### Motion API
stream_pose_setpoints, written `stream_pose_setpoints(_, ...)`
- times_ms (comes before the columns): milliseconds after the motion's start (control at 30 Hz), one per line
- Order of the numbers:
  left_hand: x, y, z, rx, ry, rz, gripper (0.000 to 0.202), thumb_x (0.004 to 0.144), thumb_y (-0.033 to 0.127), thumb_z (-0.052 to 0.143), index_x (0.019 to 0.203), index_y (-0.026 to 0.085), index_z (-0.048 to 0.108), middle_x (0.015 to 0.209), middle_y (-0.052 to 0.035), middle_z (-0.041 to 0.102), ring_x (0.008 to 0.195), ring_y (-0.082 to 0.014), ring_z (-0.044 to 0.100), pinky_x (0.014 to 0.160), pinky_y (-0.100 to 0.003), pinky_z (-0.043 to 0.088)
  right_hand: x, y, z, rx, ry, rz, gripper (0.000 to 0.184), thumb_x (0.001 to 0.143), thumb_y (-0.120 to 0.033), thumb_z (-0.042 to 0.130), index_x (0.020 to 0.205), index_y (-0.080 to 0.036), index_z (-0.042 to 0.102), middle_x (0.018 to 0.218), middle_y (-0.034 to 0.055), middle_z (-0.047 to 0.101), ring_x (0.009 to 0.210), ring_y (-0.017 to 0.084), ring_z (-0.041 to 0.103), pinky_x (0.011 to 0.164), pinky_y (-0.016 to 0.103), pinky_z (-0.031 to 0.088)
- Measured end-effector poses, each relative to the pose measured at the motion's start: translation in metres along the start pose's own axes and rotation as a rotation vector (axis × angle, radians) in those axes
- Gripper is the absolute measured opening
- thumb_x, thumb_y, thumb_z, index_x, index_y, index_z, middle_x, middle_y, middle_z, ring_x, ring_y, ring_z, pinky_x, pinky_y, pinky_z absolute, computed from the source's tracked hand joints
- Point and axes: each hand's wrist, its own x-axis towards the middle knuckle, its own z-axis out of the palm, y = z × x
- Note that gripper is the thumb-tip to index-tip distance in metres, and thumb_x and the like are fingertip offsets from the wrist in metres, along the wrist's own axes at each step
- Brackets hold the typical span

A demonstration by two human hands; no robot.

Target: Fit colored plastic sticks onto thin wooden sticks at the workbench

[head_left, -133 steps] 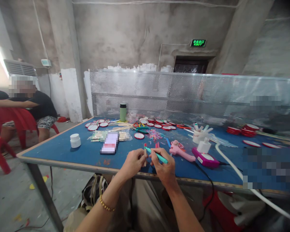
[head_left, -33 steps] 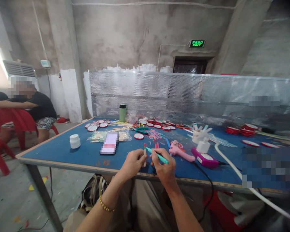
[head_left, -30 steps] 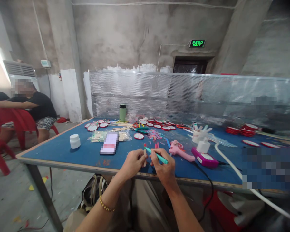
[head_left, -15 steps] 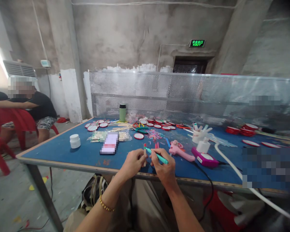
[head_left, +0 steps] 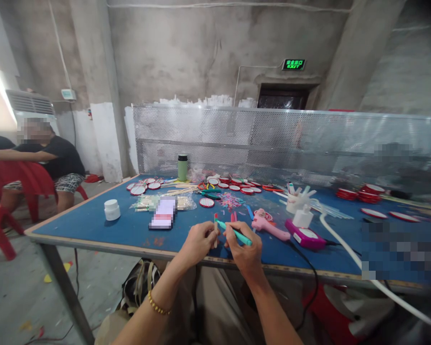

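Left hand [head_left: 198, 242] is curled, its fingertips pinching a thin wooden stick [head_left: 216, 226] upright just above the near edge of the blue worktop [head_left: 93, 223]; the stick's top end is red. Right hand [head_left: 244, 249], just beside it, is closed in a writing grip around a teal pen [head_left: 237, 234] whose tip points left at the stick; whether tip and stick touch I cannot tell. Just beyond the right hand lies a pink glue gun [head_left: 269, 226], and next to that a magenta device [head_left: 307, 237] with a black cord. Beyond the left hand lies a phone [head_left: 163, 213], with a white jar [head_left: 112, 209] farther left. Red-rimmed discs [head_left: 206, 202] are scattered toward the back, where a green flask [head_left: 182, 167] stands near the perforated metal screen [head_left: 273, 139]. Well apart at the far left, another person [head_left: 57, 160] sits on a red chair [head_left: 28, 179]
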Motion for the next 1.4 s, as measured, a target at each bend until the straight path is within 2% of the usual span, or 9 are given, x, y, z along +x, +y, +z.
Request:
stream_pose_setpoints(367, 0.0, -0.0011, 0.0006, -0.02, 0.001, -0.002, 0.029, 0.089, 0.03, 0.045, 0.064, 0.017, 0.053, 0.057, 0.0012, 0.059, 0.054, -0.0103, 0.051, 0.057, -0.02, 0.037, -0.0002, -0.0024, -0.0003, -0.002, -0.035, -0.013, 0.015, 0.093, -0.028, 0.054, 0.084, -0.021, 0.064, 0.071, 0.0009, 0.069, 0.06, 0.014, 0.068, 0.05, 0.021, 0.053)
stream_pose_setpoints(1400, 0.0008, -0.0037, 0.0013, -0.022, 0.007, 0.0, 0.025, 0.087, 0.028, 0.044, 0.066, 0.017, 0.053, 0.057, 0.0012, 0.059, 0.054, -0.0105, 0.052, 0.057, -0.02, 0.036, -0.0001, -0.0015, -0.0001, 0.01, -0.026, -0.022, 0.013, 0.092, -0.025, 0.055, 0.084, -0.02, 0.064, 0.071, -0.0002, 0.068, 0.06, 0.013, 0.067, 0.052, 0.019, 0.052)
